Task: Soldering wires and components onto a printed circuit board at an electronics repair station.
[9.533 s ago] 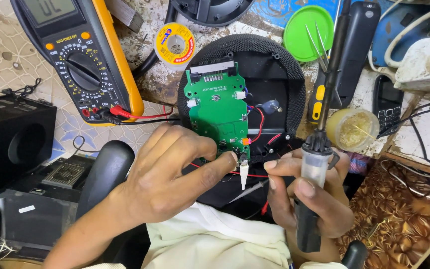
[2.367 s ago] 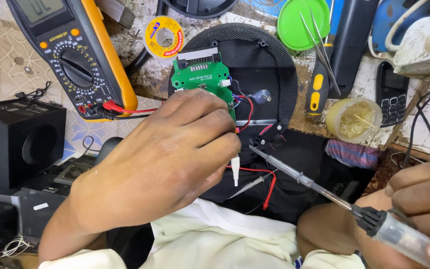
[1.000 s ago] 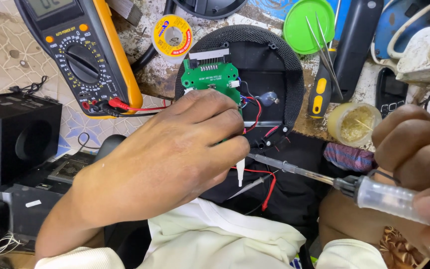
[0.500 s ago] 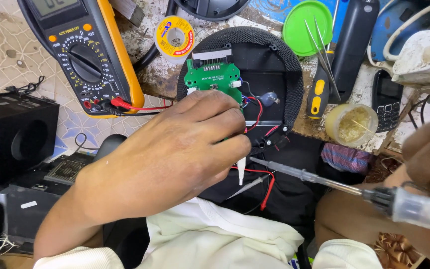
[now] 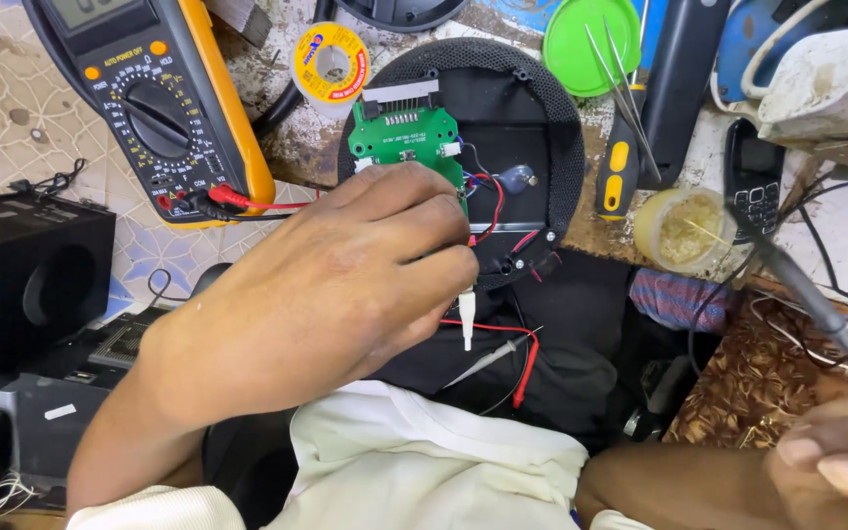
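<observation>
My left hand (image 5: 345,285) lies across a green circuit board (image 5: 404,137), its fingers pinched on the board's lower edge. The board rests on a round black speaker grille (image 5: 552,108). Red and black wires run from it, and a small white connector (image 5: 466,329) hangs below my fingertips. At the bottom right, my right hand (image 5: 836,471) grips a soldering iron (image 5: 807,294). Its thin shaft points up and left, with the tip at a small jar of yellowish paste (image 5: 684,228), well apart from the board.
A yellow multimeter (image 5: 149,98) with red and black leads lies at upper left, next to a solder spool (image 5: 331,61). A green lid (image 5: 591,44), tweezers (image 5: 620,79), a yellow-black screwdriver (image 5: 618,177) and a keypad phone (image 5: 753,191) crowd the upper right. A black speaker box (image 5: 26,285) stands at the left.
The soldering iron has swung away from the board's wires, to the right and up, so its tip now sits at the paste jar. My left hand has stayed on the board.
</observation>
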